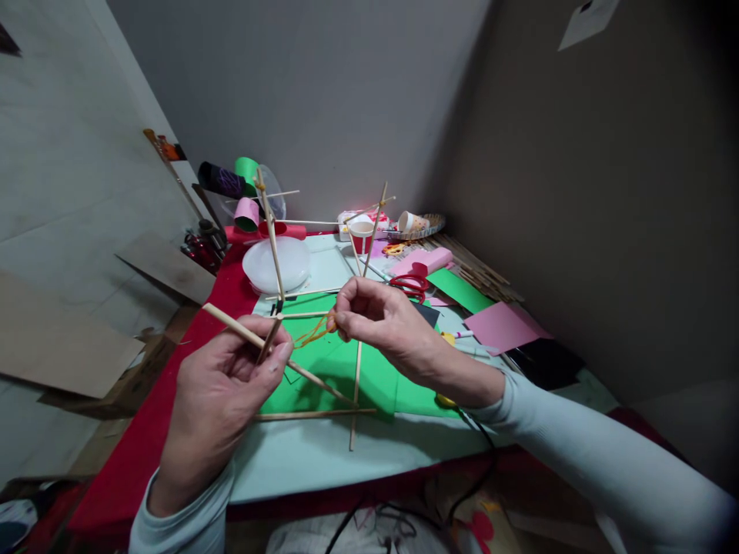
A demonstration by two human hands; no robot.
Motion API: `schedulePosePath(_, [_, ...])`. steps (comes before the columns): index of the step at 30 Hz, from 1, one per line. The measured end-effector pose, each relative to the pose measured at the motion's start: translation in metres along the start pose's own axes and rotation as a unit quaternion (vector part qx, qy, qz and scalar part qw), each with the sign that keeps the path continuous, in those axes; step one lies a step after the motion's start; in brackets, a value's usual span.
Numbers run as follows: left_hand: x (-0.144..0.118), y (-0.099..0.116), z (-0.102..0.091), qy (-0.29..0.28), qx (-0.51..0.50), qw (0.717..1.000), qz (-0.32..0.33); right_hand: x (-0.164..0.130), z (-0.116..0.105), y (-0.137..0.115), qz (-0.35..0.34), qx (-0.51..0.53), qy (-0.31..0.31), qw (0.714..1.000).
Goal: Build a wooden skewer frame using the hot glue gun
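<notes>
My left hand (231, 377) is closed around crossed wooden sticks (309, 374) at the near left of a stick frame. Between my two hands a yellow-orange rubber band (313, 333) is stretched, running from the crossing to my right fingertips. My right hand (375, 315) pinches the band's far end between thumb and fingers. The frame's upright sticks (270, 231) rise behind my hands, with yellow bands tied at their tops. Below lies a green sheet (323, 381) on the pale table cover. Part of the crossing is hidden by my left fingers.
Red scissors (411, 286), pink paper (508, 327) and a bundle of sticks (479, 269) lie to the right. A clear plastic lid (277, 264) sits at the left, a paper cup (362, 237) behind. A red cloth (144, 431) hangs over the table's left edge.
</notes>
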State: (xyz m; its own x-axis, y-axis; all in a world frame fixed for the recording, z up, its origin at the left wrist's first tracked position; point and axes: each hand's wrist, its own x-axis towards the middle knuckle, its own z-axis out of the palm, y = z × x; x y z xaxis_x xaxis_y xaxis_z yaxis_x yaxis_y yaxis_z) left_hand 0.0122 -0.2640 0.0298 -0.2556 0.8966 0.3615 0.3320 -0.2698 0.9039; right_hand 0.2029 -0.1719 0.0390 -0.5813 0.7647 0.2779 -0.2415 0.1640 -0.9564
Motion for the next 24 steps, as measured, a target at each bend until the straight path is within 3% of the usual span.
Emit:
schedulePosePath(9, [0.002,-0.002,0.001,0.004,0.026,1.0,-0.001,0.0,-0.009,0.006,-0.031,-0.01,-0.024,0.999])
schedulePosePath(18, [0.0,0.001,-0.001,-0.001,0.019,1.0,-0.001,0.004,-0.013,0.007,-0.008,0.071,0.07,0.995])
schedulePosePath(24, [0.003,0.004,0.002,0.016,0.021,1.0,0.004,0.0,-0.034,0.007,0.027,0.018,0.092,0.995])
